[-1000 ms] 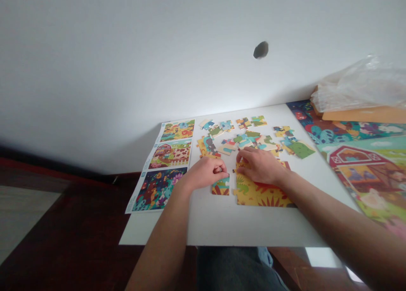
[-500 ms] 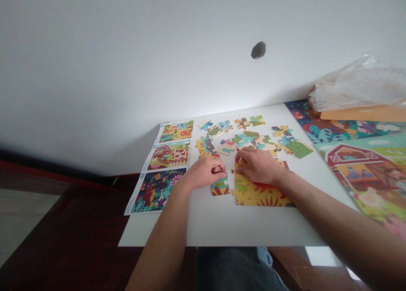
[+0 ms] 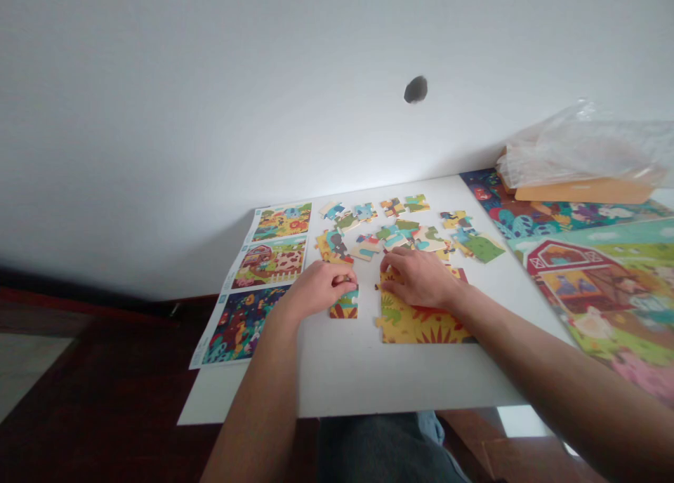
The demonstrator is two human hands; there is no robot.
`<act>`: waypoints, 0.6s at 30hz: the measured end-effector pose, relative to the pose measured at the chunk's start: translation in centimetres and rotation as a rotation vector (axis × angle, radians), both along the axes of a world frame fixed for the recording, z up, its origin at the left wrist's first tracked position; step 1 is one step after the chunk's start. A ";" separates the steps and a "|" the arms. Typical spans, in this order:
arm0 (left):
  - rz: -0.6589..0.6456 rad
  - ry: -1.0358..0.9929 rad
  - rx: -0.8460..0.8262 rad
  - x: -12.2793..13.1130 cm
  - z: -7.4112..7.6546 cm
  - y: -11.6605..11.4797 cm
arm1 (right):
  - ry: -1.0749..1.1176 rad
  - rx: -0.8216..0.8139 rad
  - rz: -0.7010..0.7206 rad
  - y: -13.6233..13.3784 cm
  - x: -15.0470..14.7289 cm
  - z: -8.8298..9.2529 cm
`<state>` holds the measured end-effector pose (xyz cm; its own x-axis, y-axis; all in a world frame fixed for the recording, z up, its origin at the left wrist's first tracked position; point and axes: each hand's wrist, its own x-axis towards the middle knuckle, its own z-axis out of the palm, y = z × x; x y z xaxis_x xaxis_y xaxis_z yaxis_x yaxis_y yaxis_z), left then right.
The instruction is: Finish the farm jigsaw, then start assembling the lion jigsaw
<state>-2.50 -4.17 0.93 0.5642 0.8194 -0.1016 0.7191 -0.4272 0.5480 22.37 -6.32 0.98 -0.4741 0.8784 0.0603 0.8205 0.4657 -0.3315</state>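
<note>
A small teal and brown puzzle piece [image 3: 345, 306] lies on the white table [image 3: 337, 378], with my left hand [image 3: 320, 286] closed by pinched fingers on its upper edge. To its right, a gap apart, is a joined yellow puzzle section [image 3: 405, 326] with a green animal and a dark red plant. My right hand [image 3: 418, 278] rests on the upper left of that section, fingers bent and pressed down, hiding part of it. Loose puzzle pieces [image 3: 400, 236] lie in an overlapping cluster beyond both hands.
At the left lies a sheet with three pictures [image 3: 271, 258]. A finished farm puzzle [image 3: 626, 293] and a dark one [image 3: 552, 220] cover the right side. Clear plastic wrap [image 3: 584, 153] sits on an orange-brown box [image 3: 584, 190] by the white wall [image 3: 210, 104].
My left hand and the small piece have shifted left, widening the gap to the yellow section. My right hand stays on that section. The whole view has shifted slightly.
</note>
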 end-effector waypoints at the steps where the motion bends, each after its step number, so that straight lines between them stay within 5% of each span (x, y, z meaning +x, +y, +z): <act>1: 0.000 0.002 0.006 -0.1 0.0 0.0 | 0.006 0.002 0.001 0.0 0.0 0.0; 7: -0.011 0.014 0.020 -0.3 -0.2 -0.1 | 0.034 0.039 -0.068 -0.1 -0.4 -0.5; 14: 0.078 -0.091 0.385 0.3 0.0 0.0 | 0.053 0.256 -0.596 1.6 1.8 -0.8; 18: 0.096 -0.076 0.537 0.4 -0.5 0.7 | -0.012 0.149 -0.676 2.5 3.5 -1.1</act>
<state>-2.09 -3.50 0.39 0.4743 0.7927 0.3831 0.7355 -0.5959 0.3224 25.84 -3.80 -0.08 0.1727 0.9641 0.2015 0.9500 -0.1090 -0.2925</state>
